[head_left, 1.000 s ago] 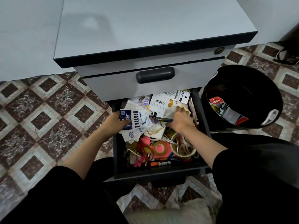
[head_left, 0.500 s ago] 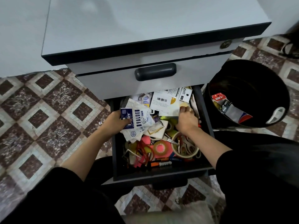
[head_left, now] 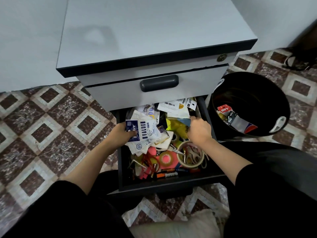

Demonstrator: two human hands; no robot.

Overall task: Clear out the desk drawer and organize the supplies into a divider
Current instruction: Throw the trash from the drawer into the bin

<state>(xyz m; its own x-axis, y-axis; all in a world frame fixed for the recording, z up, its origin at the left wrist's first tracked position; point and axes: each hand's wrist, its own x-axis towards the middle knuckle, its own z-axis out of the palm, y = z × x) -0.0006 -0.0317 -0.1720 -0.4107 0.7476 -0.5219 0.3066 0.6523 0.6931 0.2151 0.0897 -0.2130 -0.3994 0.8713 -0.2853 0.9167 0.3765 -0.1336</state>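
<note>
- The open dark grey metal drawer (head_left: 164,185), the task's own thing, lies pulled out from the base of the pedestal, crammed with loose supplies.
- Just inside the drawer's front wall an orange-and-black marker pen (head_left: 165,175) is seen. Behind it lie a pink-cored roll of clear tape (head_left: 165,158) and a wide roll of beige masking tape (head_left: 188,164) with scissors dropped through it.
- At the drawer's left wall the left hand (head_left: 120,134) is curled round a sheaf of white and blue plastic stationery packets (head_left: 145,133), the thumb clamped on top.
- Near the drawer's right wall the right hand (head_left: 199,131) is bent downward into the heap, fingers curled beside a crumpled yellow sheet (head_left: 176,125). Its fingertips are covered by its own back, so whether anything is pinched cannot be told.
- At the drawer's back, white barcoded cardboard packaging (head_left: 171,106) is tucked partly under the closed pale grey upper drawer (head_left: 197,86).
- Right of the drawer a round black plastic bin (head_left: 289,107) holds discarded wrappers.
- The clearing-out step is judged to be in hand, and barely begun.
- Next, the gathered packets would need to be lifted clear without snagging the tangle beneath.
- No divider is in view. The drawer's rear is hidden, and the lower layers cannot be made out.
</note>
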